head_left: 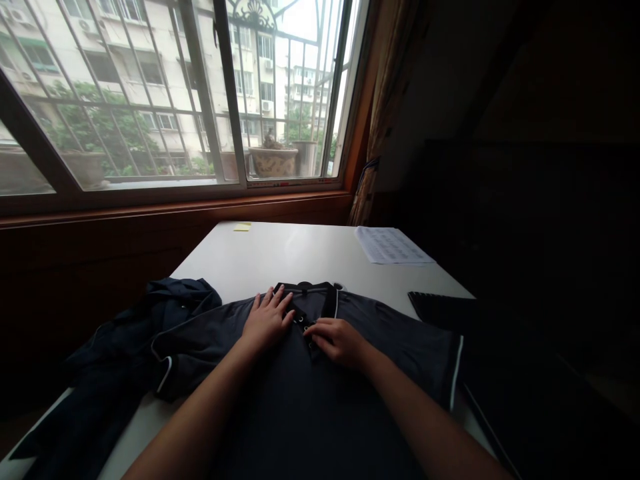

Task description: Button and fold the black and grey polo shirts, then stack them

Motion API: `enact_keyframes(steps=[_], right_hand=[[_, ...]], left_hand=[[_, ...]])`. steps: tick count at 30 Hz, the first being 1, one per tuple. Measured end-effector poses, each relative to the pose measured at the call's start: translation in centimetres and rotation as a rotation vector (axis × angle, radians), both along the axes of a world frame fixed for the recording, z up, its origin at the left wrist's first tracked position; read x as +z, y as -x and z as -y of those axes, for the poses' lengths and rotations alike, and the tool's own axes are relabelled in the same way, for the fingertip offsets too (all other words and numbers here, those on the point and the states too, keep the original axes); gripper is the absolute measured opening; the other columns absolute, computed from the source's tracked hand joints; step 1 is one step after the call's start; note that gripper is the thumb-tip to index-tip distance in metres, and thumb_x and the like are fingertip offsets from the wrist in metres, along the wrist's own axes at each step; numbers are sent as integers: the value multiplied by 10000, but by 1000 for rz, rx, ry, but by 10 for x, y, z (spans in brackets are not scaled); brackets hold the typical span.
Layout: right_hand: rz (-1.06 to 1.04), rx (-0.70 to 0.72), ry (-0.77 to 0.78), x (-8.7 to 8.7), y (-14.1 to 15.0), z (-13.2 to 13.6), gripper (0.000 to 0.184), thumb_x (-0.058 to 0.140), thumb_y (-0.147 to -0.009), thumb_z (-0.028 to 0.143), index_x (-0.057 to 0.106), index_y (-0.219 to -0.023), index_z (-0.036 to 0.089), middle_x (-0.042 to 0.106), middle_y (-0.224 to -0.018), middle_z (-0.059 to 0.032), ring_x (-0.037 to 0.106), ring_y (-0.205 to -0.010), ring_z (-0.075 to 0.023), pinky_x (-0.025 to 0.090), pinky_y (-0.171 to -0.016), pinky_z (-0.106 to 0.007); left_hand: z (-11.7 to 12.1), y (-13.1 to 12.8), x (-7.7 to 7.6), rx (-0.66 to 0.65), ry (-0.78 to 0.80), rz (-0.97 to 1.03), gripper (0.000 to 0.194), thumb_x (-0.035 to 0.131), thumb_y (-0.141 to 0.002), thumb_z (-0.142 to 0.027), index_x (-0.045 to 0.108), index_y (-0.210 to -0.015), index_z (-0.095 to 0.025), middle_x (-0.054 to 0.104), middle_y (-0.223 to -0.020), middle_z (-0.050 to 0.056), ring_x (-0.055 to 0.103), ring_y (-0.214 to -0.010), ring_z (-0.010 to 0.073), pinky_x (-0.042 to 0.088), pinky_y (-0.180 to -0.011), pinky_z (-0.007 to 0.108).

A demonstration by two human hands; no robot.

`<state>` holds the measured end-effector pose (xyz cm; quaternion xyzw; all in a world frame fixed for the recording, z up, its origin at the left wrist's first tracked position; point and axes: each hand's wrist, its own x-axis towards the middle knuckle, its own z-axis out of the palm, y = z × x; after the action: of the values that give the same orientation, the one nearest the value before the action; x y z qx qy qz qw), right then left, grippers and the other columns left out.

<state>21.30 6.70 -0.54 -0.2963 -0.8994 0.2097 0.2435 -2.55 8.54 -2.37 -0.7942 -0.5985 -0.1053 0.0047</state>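
Note:
A dark polo shirt [300, 407] with white-edged sleeve cuffs lies spread out on the white table, its black collar [330, 301] pointing away from me. My left hand [269, 319] rests flat on the shirt's upper left chest beside the collar, fingers spread. With thumb and fingers pinched together, my right hand [340, 339] grips the edge of the button placket [306, 328], where a few small buttons show. The placket's upper part is folded open. Its lower end is partly hidden by my right fingers.
A bunched dark garment [175, 300] hangs over the table's left side. On the white table [280, 250] are a yellow sticky note [243, 227], printed sheets [393, 245] at the far right, and a dark spiral-bound notebook [440, 307]. A barred window stands behind.

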Motion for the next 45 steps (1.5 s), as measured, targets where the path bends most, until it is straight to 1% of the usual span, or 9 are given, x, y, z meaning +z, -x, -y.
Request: enact_keyframes(steps=[7,13,20,27,31,34,37,41,45], right_hand=[[-41,-54,58,1,2,-1,181,540,-919,184,712,-970,206,720,-926,-43,658,-850,-183,463,-791,-279],[33,-155,181,10,8,3,147,571,-924,282,696,-889,213,674,-760,1,599,-683,-149,408,-654,-254],[-60,-438,50,0,23,31,82,643,-785,149,588,-762,205,604,-838,-14,561,-799,-168,418,-736,-276],[-210,-476,291,-1,14,34,350,660,-747,139,615,-1082,231,662,-817,12,606,-804,-182,450,-757,-303],[-308,-455,391,-3,11,31,408,673,-747,160,575,-1138,226,693,-826,15,651,-811,-182,472,-785,-317],[-343,-429,427,-5,10,28,392,680,-752,180,570,-1126,225,707,-833,9,673,-812,-189,488,-794,-331],[-339,-410,437,-5,8,27,383,684,-752,189,586,-1120,226,722,-853,-4,688,-841,-200,499,-819,-346],[-336,-405,470,-2,6,26,389,698,-743,201,612,-1121,223,739,-868,-15,701,-853,-210,515,-828,-355],[-344,-395,487,-4,3,24,413,706,-736,205,625,-1141,210,746,-870,-23,709,-847,-218,524,-812,-353]], left_hand=[[-1,1,-2,4,3,3,568,363,-1012,-518,365,-1538,-303,233,-1645,25,189,-1521,310,168,-1213,566],[-2,1,-4,-4,-14,7,571,357,-1012,-518,361,-1541,-300,233,-1646,31,204,-1515,325,173,-1207,574],[0,1,-3,0,-24,11,564,360,-1011,-514,380,-1531,-298,242,-1644,30,211,-1513,320,170,-1212,561],[0,1,0,-6,-8,23,547,385,-1009,-502,407,-1514,-295,259,-1641,34,216,-1511,321,181,-1209,573],[2,1,0,-12,-66,53,509,450,-998,-452,447,-1479,-288,311,-1624,42,246,-1498,312,222,-1193,588],[6,2,8,-13,-188,102,426,523,-971,-337,535,-1394,-287,425,-1554,58,307,-1457,319,271,-1166,601],[11,1,26,-78,-282,164,271,519,-964,-241,664,-1192,-258,617,-1297,87,500,-1268,287,408,-1082,503],[21,-6,56,-312,-75,204,121,598,-920,-250,701,-984,-241,671,-971,42,633,-886,198,516,-768,302],[35,-19,64,-406,123,195,128,641,-868,-204,717,-963,-242,680,-941,16,650,-769,157,475,-672,247]])
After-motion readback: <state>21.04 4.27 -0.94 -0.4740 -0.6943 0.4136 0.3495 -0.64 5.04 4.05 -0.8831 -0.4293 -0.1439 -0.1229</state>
